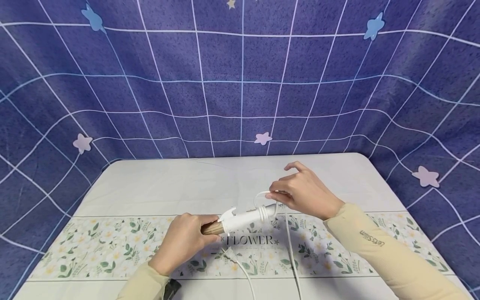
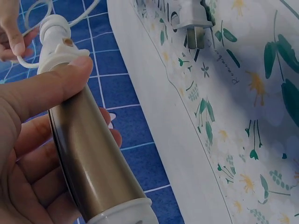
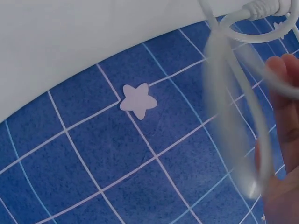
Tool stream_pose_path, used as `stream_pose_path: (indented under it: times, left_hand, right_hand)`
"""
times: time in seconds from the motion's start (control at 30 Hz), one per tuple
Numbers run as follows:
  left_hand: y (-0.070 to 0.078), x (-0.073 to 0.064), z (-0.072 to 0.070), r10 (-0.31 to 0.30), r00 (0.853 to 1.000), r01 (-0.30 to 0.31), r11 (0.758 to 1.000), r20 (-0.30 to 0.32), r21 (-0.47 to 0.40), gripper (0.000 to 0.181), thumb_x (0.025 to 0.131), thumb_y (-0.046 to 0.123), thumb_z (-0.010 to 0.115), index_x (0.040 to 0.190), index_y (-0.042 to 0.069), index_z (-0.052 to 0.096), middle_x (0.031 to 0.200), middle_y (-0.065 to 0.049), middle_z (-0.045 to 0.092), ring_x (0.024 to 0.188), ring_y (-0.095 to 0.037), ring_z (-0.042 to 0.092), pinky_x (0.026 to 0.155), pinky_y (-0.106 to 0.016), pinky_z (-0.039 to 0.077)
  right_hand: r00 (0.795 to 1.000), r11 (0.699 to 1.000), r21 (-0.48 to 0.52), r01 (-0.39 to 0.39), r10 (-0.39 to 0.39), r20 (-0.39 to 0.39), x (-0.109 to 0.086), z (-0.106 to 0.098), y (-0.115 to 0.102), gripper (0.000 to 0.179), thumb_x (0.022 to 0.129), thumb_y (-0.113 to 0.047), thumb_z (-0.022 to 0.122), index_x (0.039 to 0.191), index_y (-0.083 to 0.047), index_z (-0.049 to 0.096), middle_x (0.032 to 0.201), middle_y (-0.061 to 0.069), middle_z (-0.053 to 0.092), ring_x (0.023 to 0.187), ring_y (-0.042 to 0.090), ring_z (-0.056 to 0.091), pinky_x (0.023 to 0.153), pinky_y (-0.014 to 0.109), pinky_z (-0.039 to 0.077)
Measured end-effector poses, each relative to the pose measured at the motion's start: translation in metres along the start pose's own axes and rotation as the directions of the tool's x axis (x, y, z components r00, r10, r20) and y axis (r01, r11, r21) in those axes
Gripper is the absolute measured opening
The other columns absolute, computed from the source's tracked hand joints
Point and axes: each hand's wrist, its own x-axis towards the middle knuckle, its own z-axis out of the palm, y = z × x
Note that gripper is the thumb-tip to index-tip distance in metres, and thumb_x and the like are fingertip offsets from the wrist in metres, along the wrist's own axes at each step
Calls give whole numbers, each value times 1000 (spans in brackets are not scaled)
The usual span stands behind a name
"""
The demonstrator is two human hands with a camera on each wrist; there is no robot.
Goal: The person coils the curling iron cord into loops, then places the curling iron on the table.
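My left hand [image 1: 185, 239] grips a curling iron [image 1: 241, 221] by its gold barrel [image 2: 96, 144], with the thumb near the clamp lever. The white handle points to the right, and the barrel's white tip [image 2: 126, 212] shows in the left wrist view. Some turns of white cord [image 1: 263, 213] lie around the handle. Beyond the handle's end, my right hand [image 1: 305, 193] pinches the cord between thumb and fingers. A length of cord [image 1: 290, 246] hangs from there towards the front; it is partly blurred in the right wrist view. The two-pin plug [image 1: 229, 253] hangs below the iron.
A white table cover [image 1: 168, 179] with a floral band and the word FLOWER lies beneath the hands. Behind and at both sides hangs a blue grid-patterned cloth [image 1: 225, 100] with stars.
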Motion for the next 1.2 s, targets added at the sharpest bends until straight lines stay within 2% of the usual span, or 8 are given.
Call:
stream_pose_path:
  times: [0.27,0.47,0.63,0.77,0.83,0.93,1.03,1.2]
  left_hand:
    - [0,1,1,-37,999,37,999,-6,18,47,59,35,83,101,18,71,80,0,69,50,-2,47,46,-21,35]
    - [1,1,2,-34,998,35,999,-46,25,44,58,32,84,98,20,71,75,4,68,49,-2,46,46,-22,34]
    - [0,2,3,-48,996,51,998,-74,34,39,59,30,84,95,23,71,72,6,66,49,-3,46,46,-24,34]
    - [-1,1,4,-49,996,53,998,-77,42,39,58,30,84,94,23,71,72,6,67,49,-2,46,46,-25,34]
    - [-1,1,4,-46,996,49,998,-76,44,39,58,30,84,94,23,71,72,7,66,49,-2,46,46,-24,34]
    - [-1,1,4,-43,996,46,998,-77,46,38,58,30,84,94,24,71,71,7,66,49,-2,45,45,-24,34]
    - [0,0,3,-40,996,44,998,-81,51,39,58,30,84,94,24,71,72,7,67,49,-2,46,45,-24,34]
    - [0,-1,3,-44,996,48,998,-82,49,39,58,29,84,94,23,71,72,7,66,49,-3,45,45,-24,33]
  right_hand:
    - [999,1000,7,13,-13,32,-1,-4,-4,8,80,-26,70,80,-18,71,74,-13,67,59,-3,58,94,37,32]
    - [991,997,73,-35,25,134,-2,-7,-12,12,84,-22,64,92,-16,71,78,-13,67,58,-8,54,97,38,28]
    - [962,980,164,-109,63,265,1,-13,-18,14,85,-15,59,93,-13,70,64,-17,59,52,-8,45,88,34,38]
    - [924,951,255,-176,70,376,5,-17,-18,11,85,-13,59,87,-15,70,61,-18,55,51,-5,45,69,22,45]
    - [898,928,298,-224,77,434,6,-18,-16,10,86,-13,59,85,-17,68,67,-18,58,55,-5,50,62,19,45]
    - [873,910,328,-255,70,483,6,-18,-14,9,85,-14,61,84,-20,68,74,-17,60,65,-4,54,67,20,46]
    - [866,915,314,-255,71,496,6,-18,-13,7,84,-18,65,86,-23,69,78,-18,57,73,0,56,73,24,45]
    - [851,908,303,-289,100,515,6,-18,-13,9,79,-24,70,88,-24,72,75,-19,55,68,1,53,70,24,43]
